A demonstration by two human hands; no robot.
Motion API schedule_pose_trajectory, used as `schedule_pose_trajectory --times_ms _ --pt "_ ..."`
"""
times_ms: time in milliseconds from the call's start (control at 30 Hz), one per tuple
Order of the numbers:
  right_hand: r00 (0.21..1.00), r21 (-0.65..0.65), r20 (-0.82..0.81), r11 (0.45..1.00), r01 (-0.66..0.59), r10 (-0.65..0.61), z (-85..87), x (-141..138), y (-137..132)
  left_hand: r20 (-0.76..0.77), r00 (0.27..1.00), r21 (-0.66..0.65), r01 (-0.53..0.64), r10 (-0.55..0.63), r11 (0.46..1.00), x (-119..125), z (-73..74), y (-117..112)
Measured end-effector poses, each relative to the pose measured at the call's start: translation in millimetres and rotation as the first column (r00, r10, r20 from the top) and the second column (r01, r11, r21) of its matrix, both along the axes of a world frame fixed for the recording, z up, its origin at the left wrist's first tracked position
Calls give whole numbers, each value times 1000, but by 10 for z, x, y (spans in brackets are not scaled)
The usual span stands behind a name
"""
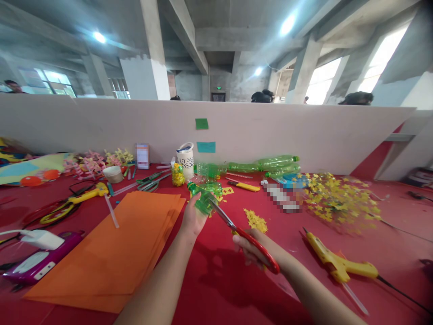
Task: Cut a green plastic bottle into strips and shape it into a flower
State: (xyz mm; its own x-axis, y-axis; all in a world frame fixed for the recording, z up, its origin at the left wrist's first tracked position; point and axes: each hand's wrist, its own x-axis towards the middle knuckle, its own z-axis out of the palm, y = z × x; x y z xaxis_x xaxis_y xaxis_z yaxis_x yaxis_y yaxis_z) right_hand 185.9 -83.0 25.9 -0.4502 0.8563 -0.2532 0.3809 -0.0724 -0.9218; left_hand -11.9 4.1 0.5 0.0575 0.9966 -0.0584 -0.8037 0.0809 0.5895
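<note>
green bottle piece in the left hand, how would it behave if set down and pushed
The bottle piece is probably light for its size, as its plastic looks thin and see-through. For the same reason it may flex under a push. It might also roll or wobble, since its neck looks round.

Got 1 pr red scissors (pixel 234 227), 1 yel cutter (pixel 248 186), 2 notes (pixel 202 123).

Green note (pixel 202 123) above teal note (pixel 206 147)

A head-worn view looks forward and down over the red table (pixel 203 289).
</note>
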Motion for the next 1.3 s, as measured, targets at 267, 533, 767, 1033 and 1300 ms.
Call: schedule_pose_trajectory --times_ms 267,533,767,1033,1300 --pt "1000 6 -1 1000 0 0 -38 9 13 23 999 -14 -23 23 1000 -30 -14 19" --pt "1000 4 15 1000 5 -5 -25 5 14 14 1000 1 2 -2 1000 -8 -27 10" --pt "998 10 61 999 31 -31 -134 22 48 21 1000 3 2 -2 1000 -16 -39 22" --pt "992 -49 121 998 28 -22 -144 3 37 3 1000 -34 -8 8 999 -12 -70 29" --pt "992 -45 87 994 98 -94 -79 -49 -35 -7 1000 -35 2 -2 999 -6 -50 25"
